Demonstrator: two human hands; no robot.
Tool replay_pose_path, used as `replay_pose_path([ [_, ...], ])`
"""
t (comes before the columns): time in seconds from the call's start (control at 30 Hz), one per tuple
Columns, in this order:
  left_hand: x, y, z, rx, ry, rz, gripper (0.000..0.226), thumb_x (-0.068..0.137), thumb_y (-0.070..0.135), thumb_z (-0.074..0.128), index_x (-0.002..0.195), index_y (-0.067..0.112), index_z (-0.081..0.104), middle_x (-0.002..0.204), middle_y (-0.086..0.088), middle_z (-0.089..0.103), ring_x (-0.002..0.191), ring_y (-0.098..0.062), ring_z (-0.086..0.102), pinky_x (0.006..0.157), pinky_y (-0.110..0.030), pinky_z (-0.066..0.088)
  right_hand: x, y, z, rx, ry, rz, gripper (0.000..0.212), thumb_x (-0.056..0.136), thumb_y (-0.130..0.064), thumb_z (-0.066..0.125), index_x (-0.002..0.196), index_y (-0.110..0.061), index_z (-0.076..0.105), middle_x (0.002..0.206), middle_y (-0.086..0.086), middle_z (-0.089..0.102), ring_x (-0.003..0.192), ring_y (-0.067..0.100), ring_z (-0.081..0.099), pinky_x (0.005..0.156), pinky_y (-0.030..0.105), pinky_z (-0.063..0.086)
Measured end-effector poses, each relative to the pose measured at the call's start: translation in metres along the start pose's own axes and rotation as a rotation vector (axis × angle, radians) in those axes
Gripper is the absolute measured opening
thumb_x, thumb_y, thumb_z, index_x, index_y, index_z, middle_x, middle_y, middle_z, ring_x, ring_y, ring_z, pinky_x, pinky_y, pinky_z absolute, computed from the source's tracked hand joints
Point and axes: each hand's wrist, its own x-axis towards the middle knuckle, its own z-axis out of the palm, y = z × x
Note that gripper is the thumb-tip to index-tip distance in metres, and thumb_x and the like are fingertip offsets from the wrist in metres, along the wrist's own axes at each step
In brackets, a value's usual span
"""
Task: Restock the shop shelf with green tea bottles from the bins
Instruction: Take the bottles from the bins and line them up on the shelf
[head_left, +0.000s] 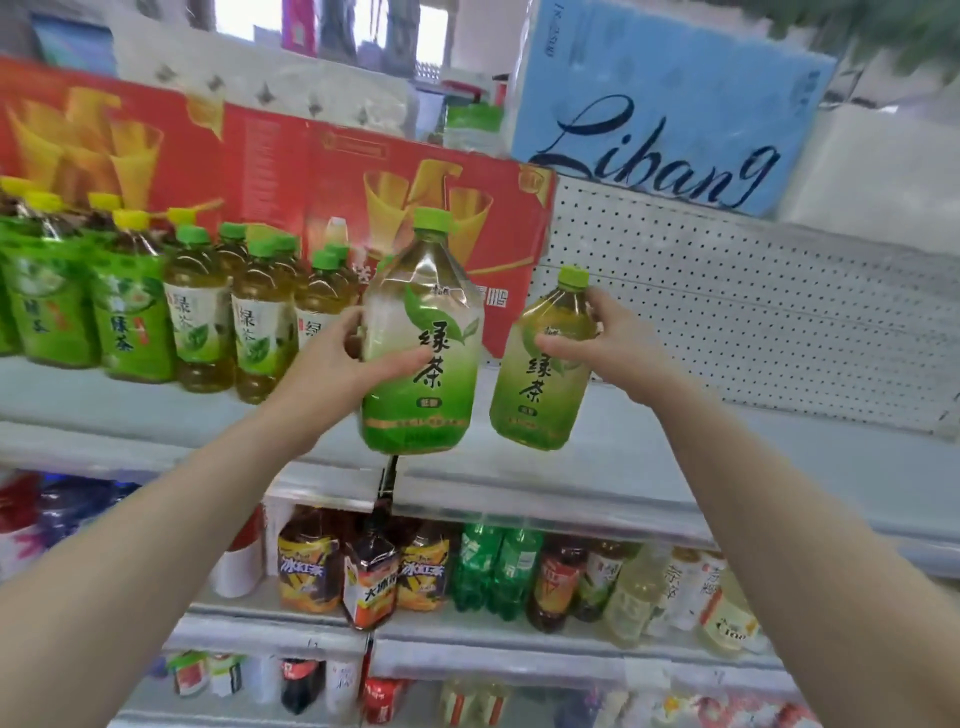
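My left hand (332, 358) grips a large green tea bottle (423, 343) with a green cap, held upright in the air in front of the top shelf (649, 441). My right hand (608, 338) grips a second green tea bottle (545, 374), slightly tilted, just to the right of the first. Both bottles hang above the shelf's front edge. Several smaller green tea bottles (202, 312) stand in rows on the shelf's left part. No bins are in view.
A red printed carton (260, 156) stands behind the shelved bottles. A white pegboard back panel (727, 322) lines the bare right part of the shelf. A blue pack (665, 104) sits on top. Lower shelves hold iced tea bottles (311, 566) and green soda bottles (493, 566).
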Motion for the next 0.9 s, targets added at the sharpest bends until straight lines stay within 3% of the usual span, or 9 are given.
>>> replay_pose_path([
  [0.17, 0.021, -0.002, 0.001, -0.010, 0.058, -0.010, 0.097, 0.028, 0.076, 0.081, 0.113, 0.035, 0.060, 0.092, 0.023, 0.072, 0.080, -0.002, 0.070, 0.071, -0.031, 0.056, 0.042, 0.025, 0.013, 0.014, -0.058, -0.008, 0.062, 0.075, -0.029, 0.085, 0.129, -0.028, 0.055, 0.107, -0.013, 0.065, 0.098, 0.009, 0.065, 0.075, 0.027, 0.056],
  [0.33, 0.025, -0.007, 0.005, -0.021, 0.080, -0.017, 0.065, 0.049, 0.055, 0.085, 0.105, 0.035, 0.061, 0.092, 0.021, 0.072, 0.081, -0.005, 0.071, 0.068, -0.026, 0.056, 0.069, 0.041, 0.031, 0.022, -0.103, -0.017, 0.066, 0.073, -0.031, 0.086, 0.132, -0.030, 0.055, 0.112, -0.012, 0.066, 0.101, 0.012, 0.065, 0.090, 0.043, 0.056],
  [0.5, 0.025, -0.011, 0.008, 0.027, 0.090, -0.030, 0.058, 0.054, 0.050, 0.080, 0.106, 0.032, 0.062, 0.090, 0.021, 0.072, 0.080, 0.000, 0.069, 0.071, -0.024, 0.052, 0.088, 0.052, 0.048, -0.067, -0.081, 0.011, 0.074, 0.071, -0.038, 0.086, 0.137, -0.030, 0.053, 0.119, -0.009, 0.065, 0.107, 0.016, 0.062, 0.092, 0.042, 0.054],
  [0.7, 0.028, -0.017, 0.010, 0.042, 0.080, -0.044, 0.056, 0.055, 0.048, 0.079, 0.107, 0.036, 0.061, 0.092, 0.022, 0.072, 0.082, 0.002, 0.068, 0.066, -0.016, 0.050, 0.112, 0.068, 0.066, -0.098, -0.069, 0.068, 0.068, 0.070, -0.038, 0.086, 0.131, -0.029, 0.056, 0.117, -0.009, 0.067, 0.106, 0.017, 0.063, 0.092, 0.040, 0.054],
  [0.9, 0.025, -0.027, 0.010, 0.031, 0.045, -0.052, 0.065, 0.056, 0.051, 0.088, 0.113, 0.034, 0.062, 0.100, 0.013, 0.074, 0.090, -0.005, 0.070, 0.078, -0.029, 0.055, 0.125, 0.070, 0.076, -0.145, -0.077, 0.044, 0.065, 0.081, -0.034, 0.079, 0.138, -0.026, 0.048, 0.130, -0.004, 0.063, 0.117, 0.021, 0.059, 0.097, 0.038, 0.048],
])
